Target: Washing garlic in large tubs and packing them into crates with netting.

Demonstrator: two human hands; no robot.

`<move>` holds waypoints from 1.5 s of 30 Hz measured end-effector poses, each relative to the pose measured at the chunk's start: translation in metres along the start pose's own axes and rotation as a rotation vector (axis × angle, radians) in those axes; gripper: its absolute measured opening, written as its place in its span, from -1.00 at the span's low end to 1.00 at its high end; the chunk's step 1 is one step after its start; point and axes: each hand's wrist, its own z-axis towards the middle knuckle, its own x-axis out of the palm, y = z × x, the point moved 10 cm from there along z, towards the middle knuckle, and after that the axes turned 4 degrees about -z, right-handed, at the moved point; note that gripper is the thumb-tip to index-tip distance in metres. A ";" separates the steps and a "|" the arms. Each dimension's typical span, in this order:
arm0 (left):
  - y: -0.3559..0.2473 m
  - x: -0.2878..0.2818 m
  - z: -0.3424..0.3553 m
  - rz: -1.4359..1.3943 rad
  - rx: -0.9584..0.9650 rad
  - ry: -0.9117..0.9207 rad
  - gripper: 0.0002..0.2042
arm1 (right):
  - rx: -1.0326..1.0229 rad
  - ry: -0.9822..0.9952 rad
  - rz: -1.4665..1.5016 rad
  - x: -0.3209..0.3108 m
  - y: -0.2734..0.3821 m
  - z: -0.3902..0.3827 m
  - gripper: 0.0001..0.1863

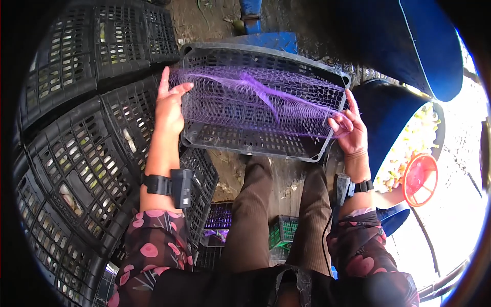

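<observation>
A purple mesh net (263, 94) is stretched crosswise over a black plastic crate (245, 147) with slotted sides. My left hand (171, 108) holds the net's left end at the crate's left side, with the forefinger raised and the thumb pointing inward. At the right rim, the bent fingers of my right hand (352, 128) grip the other end. Through the mesh the crate's slotted inside shows, and I see no contents in it. Some fingers of my left hand are hidden.
Stacked black crates (76, 169) with pale produce behind their slots crowd the left. At right, a blue curved container (391, 120) holds pale yellow-green pieces beside a red bowl-like vessel (420, 180). A green crate (284, 231) sits low between my legs. Blue metal (271, 41) stands beyond.
</observation>
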 end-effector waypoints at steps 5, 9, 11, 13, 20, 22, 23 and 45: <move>-0.015 -0.022 -0.013 -0.622 -0.216 0.263 -0.25 | 0.035 0.185 0.314 -0.005 -0.007 0.017 -0.46; -0.045 -0.008 -0.017 -0.846 -0.143 0.344 -0.35 | 0.011 -0.023 -0.005 -0.014 0.005 0.018 -0.44; -0.037 0.008 -0.015 -0.438 -0.274 0.347 -0.38 | 0.027 0.085 -0.112 -0.004 0.016 0.014 -0.35; -0.045 -0.005 0.002 0.527 0.000 0.193 -0.28 | 0.110 0.158 -0.132 0.010 0.014 0.011 -0.16; -0.061 -0.006 0.084 0.888 0.130 0.254 -0.19 | 0.077 -0.114 -0.483 -0.067 0.050 0.042 -0.79; -0.055 0.003 0.098 0.886 0.149 0.248 -0.19 | -0.001 -0.156 -0.516 -0.071 0.064 0.055 -0.72; -0.054 0.000 0.103 0.893 0.149 0.244 -0.19 | -0.036 -0.082 -0.517 -0.063 0.070 0.060 -0.69; 0.049 -0.046 0.046 0.175 -0.223 0.276 -0.79 | 0.254 -0.140 -0.716 -0.098 -0.001 0.044 -0.84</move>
